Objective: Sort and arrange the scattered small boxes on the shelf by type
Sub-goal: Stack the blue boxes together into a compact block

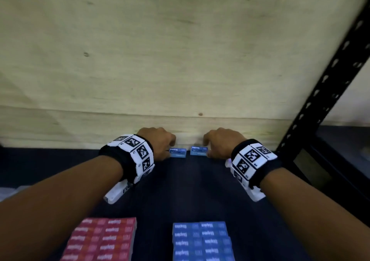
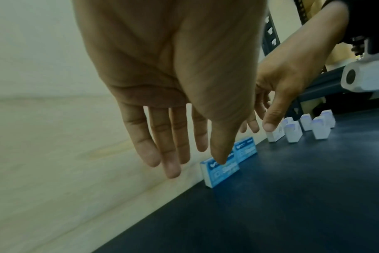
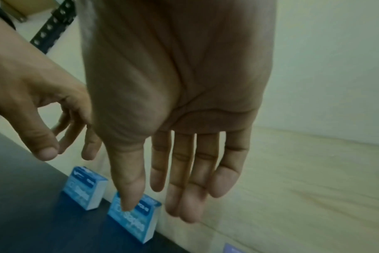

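Observation:
Two small blue staples boxes stand on edge against the wooden back wall of the dark shelf. My left hand hovers over the left box, fingers straight, with the thumb tip at the box's top front edge. The right hand is over the right box in the same way, its thumb tip touching the box. Neither hand grips anything. The neighbouring box shows in each wrist view.
Near the front edge a stack of red staples boxes lies left of a stack of blue ones. Several small white boxes stand further right by the wall. A black perforated shelf upright rises on the right.

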A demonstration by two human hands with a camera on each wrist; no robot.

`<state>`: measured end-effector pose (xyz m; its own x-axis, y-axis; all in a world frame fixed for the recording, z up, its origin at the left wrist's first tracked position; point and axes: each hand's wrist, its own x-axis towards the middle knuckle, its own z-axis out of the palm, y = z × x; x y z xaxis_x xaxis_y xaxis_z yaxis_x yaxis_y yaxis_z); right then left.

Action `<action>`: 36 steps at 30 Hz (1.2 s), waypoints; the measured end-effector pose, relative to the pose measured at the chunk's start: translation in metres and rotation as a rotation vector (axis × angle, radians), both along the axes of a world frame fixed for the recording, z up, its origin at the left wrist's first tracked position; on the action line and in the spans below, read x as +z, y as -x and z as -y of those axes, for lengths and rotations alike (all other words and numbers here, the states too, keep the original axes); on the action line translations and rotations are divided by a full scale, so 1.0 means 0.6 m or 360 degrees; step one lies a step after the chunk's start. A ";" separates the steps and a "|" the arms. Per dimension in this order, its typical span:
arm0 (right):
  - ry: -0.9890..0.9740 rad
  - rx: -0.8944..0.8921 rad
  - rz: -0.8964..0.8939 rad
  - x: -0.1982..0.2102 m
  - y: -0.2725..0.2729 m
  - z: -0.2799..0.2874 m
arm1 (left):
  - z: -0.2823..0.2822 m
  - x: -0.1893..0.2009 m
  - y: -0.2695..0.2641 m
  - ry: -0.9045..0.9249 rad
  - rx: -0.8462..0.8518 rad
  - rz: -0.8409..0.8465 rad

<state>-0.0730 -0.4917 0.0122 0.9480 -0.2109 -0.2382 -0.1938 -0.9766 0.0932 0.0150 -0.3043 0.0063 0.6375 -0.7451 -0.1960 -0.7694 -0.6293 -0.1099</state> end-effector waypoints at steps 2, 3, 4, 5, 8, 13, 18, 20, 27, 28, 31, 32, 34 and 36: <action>0.0050 0.0010 -0.0049 -0.013 -0.024 0.001 | 0.009 -0.006 -0.013 -0.0057 -0.0005 -0.0001; 0.0058 0.0013 -0.0062 -0.020 -0.032 0.001 | 0.012 -0.010 -0.016 -0.0070 -0.0018 0.0000; 0.0070 0.0019 -0.0068 -0.026 -0.038 0.000 | 0.015 -0.016 -0.018 -0.0077 -0.0040 0.0002; 0.0090 0.0028 -0.0070 -0.032 -0.044 -0.002 | 0.018 -0.020 -0.021 -0.0083 -0.0063 0.0003; 0.0111 0.0057 -0.0056 -0.035 -0.043 -0.010 | 0.020 -0.022 -0.022 -0.0111 -0.0081 0.0008; -0.0115 0.0128 -0.0098 -0.010 0.004 -0.025 | 0.006 -0.006 0.013 -0.0183 -0.0122 -0.0094; -0.0315 0.0213 -0.0222 -0.014 0.086 -0.038 | -0.028 0.006 0.075 -0.0223 -0.0178 -0.0382; -0.0345 0.0217 -0.0258 -0.019 0.120 -0.042 | -0.046 0.005 0.098 -0.0204 -0.0211 -0.0445; -0.0415 0.0221 -0.0401 -0.016 0.195 -0.050 | -0.080 0.002 0.160 -0.0203 -0.0293 -0.0522; -0.0424 0.0230 -0.0424 -0.016 0.199 -0.048 | -0.082 0.004 0.164 -0.0207 -0.0301 -0.0542; -0.0538 0.0197 -0.0476 -0.012 0.213 -0.034 | -0.088 0.011 0.171 -0.0237 -0.0338 -0.0625; -0.0609 0.0167 -0.0487 -0.012 0.216 -0.027 | -0.089 0.013 0.170 -0.0244 -0.0352 -0.0644; -0.0734 0.0126 -0.0478 -0.010 0.220 -0.018 | -0.093 0.017 0.167 -0.0248 -0.0366 -0.0664; -0.0803 0.0128 -0.0452 -0.011 0.221 -0.015 | -0.093 0.018 0.166 -0.0269 -0.0358 -0.0671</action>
<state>-0.2057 -0.4828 0.0054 0.8408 0.0645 -0.5375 -0.1526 -0.9244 -0.3496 -0.0847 -0.2482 0.0170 0.3043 -0.7905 -0.5315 -0.8832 -0.4432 0.1533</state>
